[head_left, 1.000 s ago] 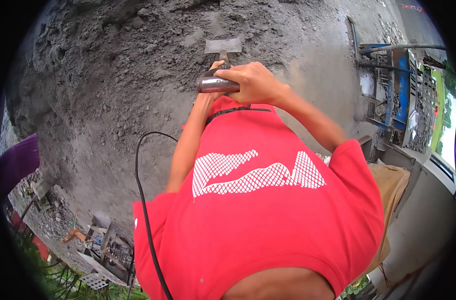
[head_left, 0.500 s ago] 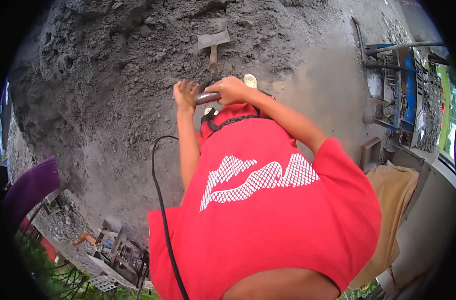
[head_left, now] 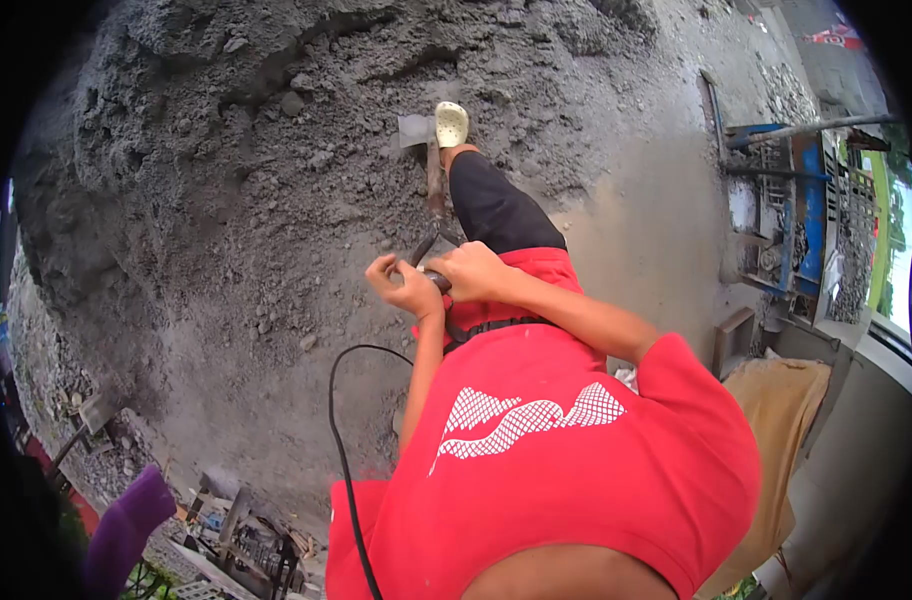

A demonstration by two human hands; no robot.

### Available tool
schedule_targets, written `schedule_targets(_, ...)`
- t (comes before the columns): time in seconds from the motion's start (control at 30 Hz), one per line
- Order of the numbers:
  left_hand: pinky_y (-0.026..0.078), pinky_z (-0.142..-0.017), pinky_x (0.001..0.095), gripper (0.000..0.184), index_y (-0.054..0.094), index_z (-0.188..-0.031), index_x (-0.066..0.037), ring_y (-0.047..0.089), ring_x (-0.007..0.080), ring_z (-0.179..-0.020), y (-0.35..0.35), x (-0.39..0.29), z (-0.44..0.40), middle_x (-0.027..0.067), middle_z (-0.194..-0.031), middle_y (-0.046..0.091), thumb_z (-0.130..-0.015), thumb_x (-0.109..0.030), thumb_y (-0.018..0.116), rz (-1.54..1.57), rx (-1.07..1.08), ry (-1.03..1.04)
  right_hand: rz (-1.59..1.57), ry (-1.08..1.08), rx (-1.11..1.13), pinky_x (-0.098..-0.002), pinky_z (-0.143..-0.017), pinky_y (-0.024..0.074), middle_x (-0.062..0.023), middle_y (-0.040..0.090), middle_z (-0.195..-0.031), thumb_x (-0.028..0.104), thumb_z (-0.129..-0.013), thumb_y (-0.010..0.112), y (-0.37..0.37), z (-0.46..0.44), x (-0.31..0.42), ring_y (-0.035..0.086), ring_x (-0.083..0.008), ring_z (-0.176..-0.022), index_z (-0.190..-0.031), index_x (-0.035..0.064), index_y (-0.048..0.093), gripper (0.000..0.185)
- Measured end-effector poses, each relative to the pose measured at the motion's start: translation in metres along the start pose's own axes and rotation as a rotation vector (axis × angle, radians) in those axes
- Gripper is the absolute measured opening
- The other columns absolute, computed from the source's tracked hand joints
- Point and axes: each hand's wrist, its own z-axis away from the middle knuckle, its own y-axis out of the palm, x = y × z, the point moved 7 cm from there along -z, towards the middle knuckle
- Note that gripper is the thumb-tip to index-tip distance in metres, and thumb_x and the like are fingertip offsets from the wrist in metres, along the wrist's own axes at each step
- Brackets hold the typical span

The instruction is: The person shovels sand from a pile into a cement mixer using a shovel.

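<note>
Your right hand (head_left: pixel 471 272) is closed around the grip (head_left: pixel 439 282) of the shovel (head_left: pixel 436 190), with the fingers pressed together. Your left hand (head_left: pixel 408 290) is half open beside the other end of this grip, its fingers curled and a little apart; I cannot tell if it touches the grip. The shovel is in front of your body, and its shaft goes away from you to the blade (head_left: pixel 414 131), which is at the loose grey soil (head_left: pixel 326 150). Your foot, in a pale yellow clog (head_left: pixel 451 124), is at the right edge of the blade and covers part of it; I cannot tell if it presses on it. A black cable (head_left: pixel 343 440) hangs in a curve at the left side of your red shirt (head_left: pixel 576 480). The smooth grey ground (head_left: pixel 656 220) lies to the right of the soil, and farther right there is a blue metal frame (head_left: pixel 809 220).
</note>
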Motion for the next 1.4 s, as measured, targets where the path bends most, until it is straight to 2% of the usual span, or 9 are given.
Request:
schedule_targets(0.23,0.044,-0.076,0.0354,0.017,0.058,-0.089,0.001,0.054,0.0267,-0.085,0.039,0.076,-0.065,0.0134,-0.093,0.054,-0.075,0.004,0.050,-0.156,-0.075,0.087,0.018,-0.004,0.081,-0.0467,-0.062,0.0488,-0.0203,0.063,-0.074,0.014,-0.068,0.058,0.061,-0.067,-0.031,0.062,-0.0356,-0.070,-0.098,0.0057,0.061,0.032)
schedule_targets(0.57,0.045,-0.069,0.0329,0.018,0.059,-0.087,-0.001,0.055,0.0237,-0.079,0.129,-0.005,-0.115,0.0110,-0.087,0.055,-0.071,0.003,0.051,0.145,-0.142,0.124,0.082,-0.052,0.037,-0.0435,-0.065,0.0502,-0.0185,0.064,-0.074,0.018,-0.062,0.063,-0.054,-0.128,-0.081,0.062,-0.0345,-0.068,-0.093,0.0087,0.067,0.033)
schedule_targets(0.67,0.046,-0.072,0.0373,0.018,0.060,-0.088,-0.002,0.056,0.0290,-0.083,0.146,-0.069,-0.077,0.0126,-0.089,0.056,-0.071,0.000,0.053,0.092,0.007,0.372,0.068,0.102,-0.010,-0.0427,-0.068,0.0498,-0.0184,0.065,-0.078,0.023,-0.061,0.066,-0.056,-0.080,-0.104,0.063,-0.0333,-0.073,-0.090,0.0089,0.068,0.033)
schedule_targets(0.97,0.043,-0.085,0.0439,0.033,0.054,-0.111,-0.009,0.052,0.0344,-0.104,0.101,0.124,0.034,0.0154,-0.114,0.053,-0.079,-0.017,0.054,-0.338,0.345,-0.250,0.182,0.301,0.324,-0.0414,-0.076,0.0511,-0.0178,0.066,-0.087,0.034,-0.059,0.066,0.120,-0.007,-0.123,0.065,-0.0326,-0.081,-0.090,0.0074,0.067,0.041)
schedule_targets(1.1,0.040,-0.091,0.0412,0.041,0.047,-0.123,-0.003,0.051,0.0357,-0.108,0.105,0.224,0.072,0.0193,-0.120,0.053,-0.090,-0.027,0.042,-0.199,0.589,-0.392,0.156,0.330,0.416,-0.0394,-0.066,0.0526,-0.0181,0.066,-0.085,0.035,-0.061,0.067,0.173,0.010,-0.114,0.066,-0.0304,-0.073,-0.096,0.0085,0.063,0.044)
schedule_targets(1.3,0.044,-0.081,0.0318,0.047,0.047,-0.126,-0.009,0.055,0.0176,-0.095,0.097,0.256,0.088,0.0055,-0.112,0.055,-0.093,-0.041,0.037,0.323,0.573,-0.948,-0.478,0.271,0.839,-0.0321,-0.049,0.0492,-0.0162,0.062,-0.065,0.034,-0.067,0.069,0.187,-0.001,-0.116,0.062,-0.0215,-0.053,-0.094,-0.0004,0.059,0.045)
schedule_targets(1.33,0.040,-0.092,0.0372,0.052,0.040,-0.132,-0.009,0.051,0.0234,-0.108,0.102,0.244,0.092,0.0109,-0.124,0.048,-0.093,-0.043,0.037,0.467,0.591,-1.098,-0.473,0.267,0.773,-0.0375,-0.053,0.0505,-0.0164,0.062,-0.065,0.036,-0.068,0.066,0.171,0.001,-0.114,0.063,-0.0263,-0.056,-0.092,-0.0002,0.059,0.044)
schedule_targets(1.37,0.046,-0.086,0.0374,0.053,0.038,-0.133,-0.010,0.056,0.0230,-0.099,0.107,0.242,0.094,0.0099,-0.114,0.053,-0.092,-0.045,0.038,0.518,0.636,-1.120,-0.281,0.039,0.385,-0.0429,-0.060,0.0506,-0.0181,0.063,-0.068,0.033,-0.066,0.064,0.198,0.007,-0.131,0.063,-0.0320,-0.064,-0.092,0.0005,0.060,0.041)
schedule_targets(1.4,0.049,-0.080,0.0377,0.054,0.038,-0.133,-0.011,0.059,0.0226,-0.091,0.116,0.243,0.098,0.0098,-0.107,0.056,-0.092,-0.046,0.038,0.557,0.650,-1.167,-0.230,0.118,0.386,-0.0449,-0.063,0.0501,-0.0190,0.063,-0.071,0.031,-0.065,0.064,0.192,0.018,-0.143,0.063,-0.0341,-0.068,-0.091,0.0015,0.061,0.040)
